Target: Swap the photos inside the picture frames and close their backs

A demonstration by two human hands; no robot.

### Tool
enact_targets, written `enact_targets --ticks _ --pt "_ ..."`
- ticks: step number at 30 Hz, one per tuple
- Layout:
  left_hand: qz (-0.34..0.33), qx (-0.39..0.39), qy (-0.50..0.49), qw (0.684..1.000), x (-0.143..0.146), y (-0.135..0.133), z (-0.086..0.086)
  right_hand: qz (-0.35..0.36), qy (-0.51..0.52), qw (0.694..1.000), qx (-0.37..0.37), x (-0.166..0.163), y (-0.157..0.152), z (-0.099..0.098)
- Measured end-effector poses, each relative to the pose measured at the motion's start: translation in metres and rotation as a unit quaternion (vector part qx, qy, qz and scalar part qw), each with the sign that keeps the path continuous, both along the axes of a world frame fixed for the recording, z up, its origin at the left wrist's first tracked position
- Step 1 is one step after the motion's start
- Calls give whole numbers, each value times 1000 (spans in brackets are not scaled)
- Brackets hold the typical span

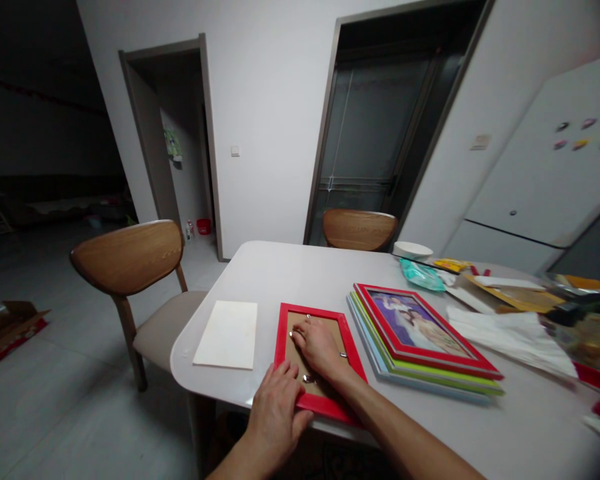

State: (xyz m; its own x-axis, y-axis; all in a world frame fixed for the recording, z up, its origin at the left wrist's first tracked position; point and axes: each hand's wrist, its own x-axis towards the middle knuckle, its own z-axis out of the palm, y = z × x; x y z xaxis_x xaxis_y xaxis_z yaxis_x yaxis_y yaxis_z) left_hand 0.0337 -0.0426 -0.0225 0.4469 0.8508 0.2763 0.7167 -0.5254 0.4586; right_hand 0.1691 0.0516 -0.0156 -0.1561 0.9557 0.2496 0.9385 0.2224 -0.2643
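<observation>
A red picture frame (283, 331) lies face down near the table's front edge, its brown backing board (330, 328) showing. My right hand (319, 345) rests on the backing with the fingers at small metal clips along its edge. My left hand (276, 403) presses flat on the frame's near left corner. A white sheet (228, 333) lies just left of the frame. To the right sits a stack of coloured frames (420, 333), the top one red with a photo in it.
White table (290, 273) with a rounded edge. Wooden chairs stand at the left (130, 257) and at the far side (359, 229). Tissue paper (510, 333), a bowl (412, 250), packets and clutter fill the right side. A white fridge (540, 180) stands behind.
</observation>
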Motion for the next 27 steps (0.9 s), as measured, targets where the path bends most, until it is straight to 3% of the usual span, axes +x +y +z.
enact_targets --ticks 5,8,13,20,27 --pt "3 5 4 1000 1 -2 0 -104 -16 994 -13 17 13 -4" --pt "3 4 10 1000 2 -1 1 -123 -18 992 -27 18 18 -7" --pt "0 17 18 1000 2 1 2 -95 -17 994 -43 20 17 2" --pt "-9 32 27 999 1 3 -2 31 -36 996 -71 67 -7 19" --pt "-4 62 45 997 1 2 -4 19 -23 999 -43 67 -21 19"
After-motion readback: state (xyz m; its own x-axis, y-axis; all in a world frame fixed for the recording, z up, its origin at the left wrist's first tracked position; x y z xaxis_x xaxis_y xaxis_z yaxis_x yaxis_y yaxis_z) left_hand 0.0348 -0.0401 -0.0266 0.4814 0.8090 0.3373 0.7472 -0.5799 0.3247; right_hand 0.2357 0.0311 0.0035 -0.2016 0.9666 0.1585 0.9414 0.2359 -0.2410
